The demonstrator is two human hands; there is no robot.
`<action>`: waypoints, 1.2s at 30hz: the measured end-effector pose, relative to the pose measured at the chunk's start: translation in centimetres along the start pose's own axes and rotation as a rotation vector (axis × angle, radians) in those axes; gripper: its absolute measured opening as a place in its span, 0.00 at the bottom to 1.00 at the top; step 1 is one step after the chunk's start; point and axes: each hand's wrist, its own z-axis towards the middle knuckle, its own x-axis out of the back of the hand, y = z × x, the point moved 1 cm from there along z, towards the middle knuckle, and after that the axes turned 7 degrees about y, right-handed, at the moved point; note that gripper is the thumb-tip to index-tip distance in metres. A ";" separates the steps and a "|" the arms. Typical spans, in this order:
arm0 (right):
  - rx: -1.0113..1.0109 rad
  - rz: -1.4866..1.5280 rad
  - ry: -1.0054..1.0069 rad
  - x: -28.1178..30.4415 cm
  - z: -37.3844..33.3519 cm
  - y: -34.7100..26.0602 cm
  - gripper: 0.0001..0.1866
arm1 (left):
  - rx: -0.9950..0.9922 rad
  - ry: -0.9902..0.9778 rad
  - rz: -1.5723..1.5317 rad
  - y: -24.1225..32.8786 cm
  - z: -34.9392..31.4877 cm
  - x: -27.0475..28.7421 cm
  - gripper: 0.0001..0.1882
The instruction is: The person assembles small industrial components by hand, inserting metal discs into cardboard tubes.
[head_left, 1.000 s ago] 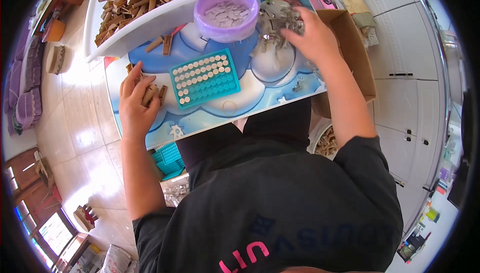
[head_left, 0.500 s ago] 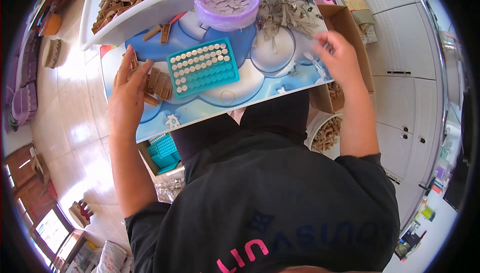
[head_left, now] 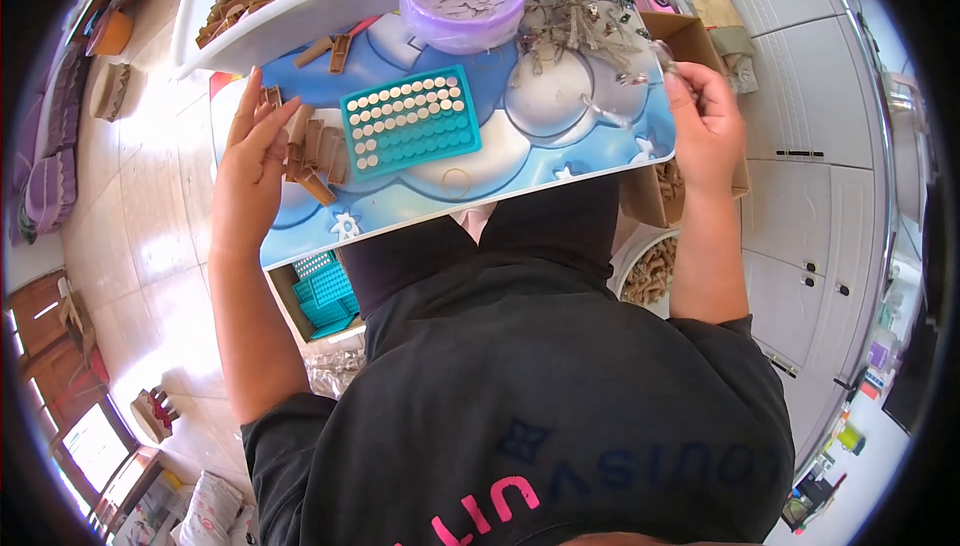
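My left hand (head_left: pixel 248 161) rests at the left side of the table, fingers stretched and thumb apart. Close beside it lie several small brown trough-shaped pieces (head_left: pixel 322 151); one more shows partly behind the fingers. A teal tray (head_left: pixel 420 136) with round wells stands to their right, its upper rows and left column holding white discs (head_left: pixel 398 98). At the right table edge my right hand (head_left: pixel 708 126) has its fingers bent together around something greyish, too blurred to name. Left of that hand spreads a heap of thin translucent strips with shiny metal bits (head_left: pixel 580 31).
A white tub (head_left: pixel 300 11) full of brown pieces stands far left, beside a purple lined basin (head_left: pixel 465 36) of pale flat pieces. Cardboard boxes (head_left: pixel 738 174) and a white bucket (head_left: pixel 628 264) flank my legs on the right. More teal trays (head_left: pixel 328 291) sit below left.
My right hand has moved right to the table edge, and its fingers have closed. My left hand stays by the brown pieces. The whole view has shifted slightly.
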 end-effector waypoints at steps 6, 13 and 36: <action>-0.034 -0.027 -0.032 -1.0 0.0 1.2 0.09 | 0.098 0.029 -0.061 0.0 0.7 0.9 0.25; -0.186 0.051 -0.078 -1.0 0.3 2.1 0.10 | 0.078 0.156 -0.120 3.6 1.0 -0.5 0.21; -0.466 0.400 -0.121 -0.9 0.9 3.6 0.17 | 0.485 -0.505 -0.934 15.0 2.8 -21.8 0.13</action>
